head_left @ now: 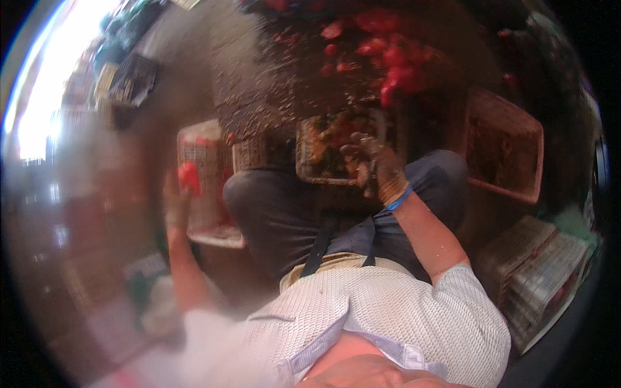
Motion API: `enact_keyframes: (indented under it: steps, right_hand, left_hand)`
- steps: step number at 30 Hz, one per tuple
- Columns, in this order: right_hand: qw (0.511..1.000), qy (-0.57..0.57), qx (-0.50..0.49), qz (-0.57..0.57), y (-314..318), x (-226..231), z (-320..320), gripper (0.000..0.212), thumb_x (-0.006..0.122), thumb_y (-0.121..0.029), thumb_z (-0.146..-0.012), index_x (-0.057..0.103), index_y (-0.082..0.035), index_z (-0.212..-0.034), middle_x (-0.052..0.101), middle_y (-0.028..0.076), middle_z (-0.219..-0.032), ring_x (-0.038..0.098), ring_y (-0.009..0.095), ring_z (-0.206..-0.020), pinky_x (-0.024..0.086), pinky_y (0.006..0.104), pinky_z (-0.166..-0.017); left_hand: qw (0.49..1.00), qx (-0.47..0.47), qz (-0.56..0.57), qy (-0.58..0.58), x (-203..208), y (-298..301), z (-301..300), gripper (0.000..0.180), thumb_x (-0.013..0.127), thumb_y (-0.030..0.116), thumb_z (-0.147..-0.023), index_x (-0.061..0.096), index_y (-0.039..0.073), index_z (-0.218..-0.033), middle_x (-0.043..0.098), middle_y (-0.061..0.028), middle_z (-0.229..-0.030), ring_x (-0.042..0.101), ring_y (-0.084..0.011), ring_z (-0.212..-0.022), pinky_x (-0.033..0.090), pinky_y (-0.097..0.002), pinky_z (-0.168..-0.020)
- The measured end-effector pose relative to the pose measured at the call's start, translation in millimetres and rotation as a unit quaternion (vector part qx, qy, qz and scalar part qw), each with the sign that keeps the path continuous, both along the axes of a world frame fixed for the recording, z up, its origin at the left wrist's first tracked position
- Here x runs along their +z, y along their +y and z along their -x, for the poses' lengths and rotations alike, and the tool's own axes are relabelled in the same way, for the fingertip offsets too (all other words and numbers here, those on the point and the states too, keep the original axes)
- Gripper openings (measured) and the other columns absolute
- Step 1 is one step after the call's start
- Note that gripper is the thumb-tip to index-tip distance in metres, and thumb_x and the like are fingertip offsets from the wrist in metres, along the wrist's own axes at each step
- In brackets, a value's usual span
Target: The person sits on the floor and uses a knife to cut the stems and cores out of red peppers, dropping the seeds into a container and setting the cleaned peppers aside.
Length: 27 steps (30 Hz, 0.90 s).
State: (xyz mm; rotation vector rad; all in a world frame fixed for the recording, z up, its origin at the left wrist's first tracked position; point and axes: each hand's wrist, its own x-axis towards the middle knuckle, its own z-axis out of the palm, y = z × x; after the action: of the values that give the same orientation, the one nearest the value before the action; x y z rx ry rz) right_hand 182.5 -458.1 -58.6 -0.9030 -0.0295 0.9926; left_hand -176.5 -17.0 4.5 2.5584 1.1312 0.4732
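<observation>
We are seeing left hand [176, 200] closing around red round fruit [189, 176], holding it over pale mesh crate [206, 194] at left knee. Right hand [387, 178], gloved, is reaching into middle crate [336, 145] of mixed red-green produce; fingers curled, grip blurred, we cannot tell what it is holding. Left side is smearing under lens haze. Red pile [388, 58] is lying beyond on ground. Woven basket [504, 145] is sitting at right.
</observation>
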Motion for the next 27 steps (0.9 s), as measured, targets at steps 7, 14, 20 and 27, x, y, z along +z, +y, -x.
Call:
enact_keyframes:
  steps: [7,14,20,27]
  right_hand:
    - [0.987,-0.155,-0.036,0.021,-3.7,-57.5,-27.3,0.045,0.053,-0.02,-0.104,0.049,-0.007,-0.147,0.064,0.014,-0.131,0.07,0.019,-0.09,0.061,0.0344,-0.07]
    - [0.985,-0.075,-0.155,0.012,-23.6,19.7,-65.6,0.071,0.067,-0.019,-0.097,0.029,-0.012,-0.156,0.059,0.013,-0.129,0.069,0.023,-0.095,0.058,0.0335,-0.082]
    - [0.976,-0.1,-0.147,0.129,-26.2,0.5,-76.5,0.069,0.073,-0.02,-0.093,0.037,-0.011,-0.151,0.057,0.013,-0.13,0.069,0.021,-0.087,0.06,0.0311,-0.071]
    - [0.953,-0.18,0.009,0.242,-20.2,-21.3,-59.8,0.03,0.073,-0.019,-0.094,0.067,-0.002,-0.119,0.072,0.01,-0.107,0.069,0.015,-0.068,0.057,0.0264,-0.055]
  left_hand:
    - [0.963,-0.04,0.261,0.054,57.5,-124.1,-208.8,0.047,0.078,0.014,-0.09,0.062,-0.004,-0.131,0.07,-0.0129,-0.124,0.065,-0.0201,-0.112,0.051,-0.0308,-0.098]
    - [0.902,-0.26,0.333,0.087,-2.2,-244.5,-472.8,0.044,0.066,0.024,-0.097,0.057,0.004,-0.135,0.068,-0.011,-0.126,0.067,-0.0249,-0.108,0.054,-0.0367,-0.091]
    - [0.941,-0.286,-0.006,0.179,-32.6,-316.0,-605.1,0.047,0.063,0.041,-0.092,0.063,0.015,-0.131,0.07,-0.0175,-0.12,0.065,-0.0385,-0.115,0.054,-0.0466,-0.094]
    - [0.877,-0.411,-0.086,0.234,-30.4,-284.7,-634.9,0.038,0.063,0.034,-0.093,0.069,0.014,-0.124,0.072,-0.0121,-0.119,0.071,-0.0318,-0.103,0.058,-0.0428,-0.089]
